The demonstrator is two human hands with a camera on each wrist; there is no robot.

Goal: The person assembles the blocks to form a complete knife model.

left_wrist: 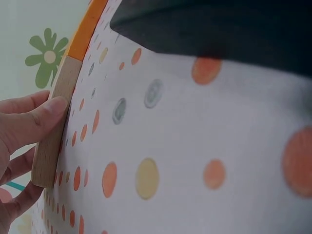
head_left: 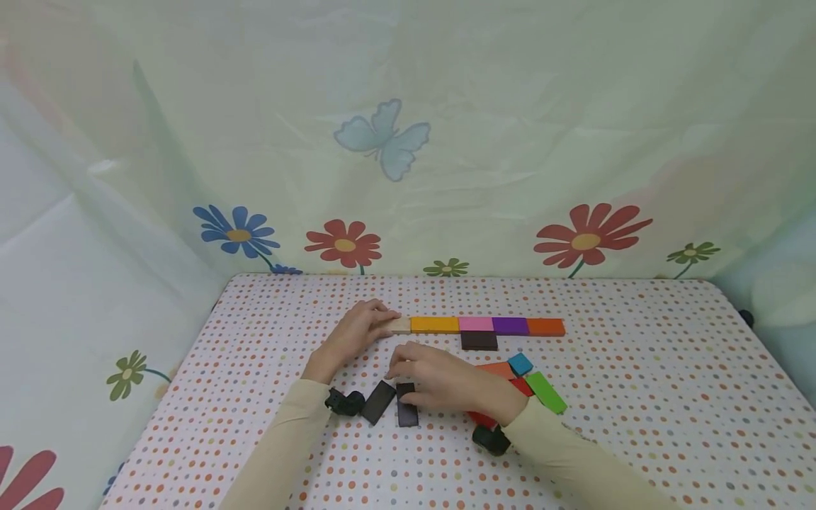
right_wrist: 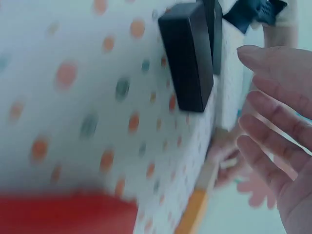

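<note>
At the row's left end, my left hand [head_left: 354, 333] pinches a plain wooden block [left_wrist: 54, 134], thumb on its near face and fingers behind. The block's end meets a yellow block [head_left: 435, 324]. Pink [head_left: 475, 324], purple [head_left: 510, 326] and orange [head_left: 546, 326] blocks continue the row rightward. A dark block [head_left: 479, 341] sits against the pink one's near side. Above another black block [head_left: 407, 416], my right hand [head_left: 433, 377] hovers with loosely spread fingers; the right wrist view shows that black block [right_wrist: 187, 56] apart from the fingertips. One more black block [head_left: 379, 402] lies left of it.
Beside and beneath my right forearm lie a coral-orange block [head_left: 496, 370], a blue block [head_left: 520, 364], red blocks [head_left: 523, 386] and a green block [head_left: 546, 392]. A dotted cloth [head_left: 255, 319] covers the table. Behind it hangs a flowered curtain [head_left: 484, 177].
</note>
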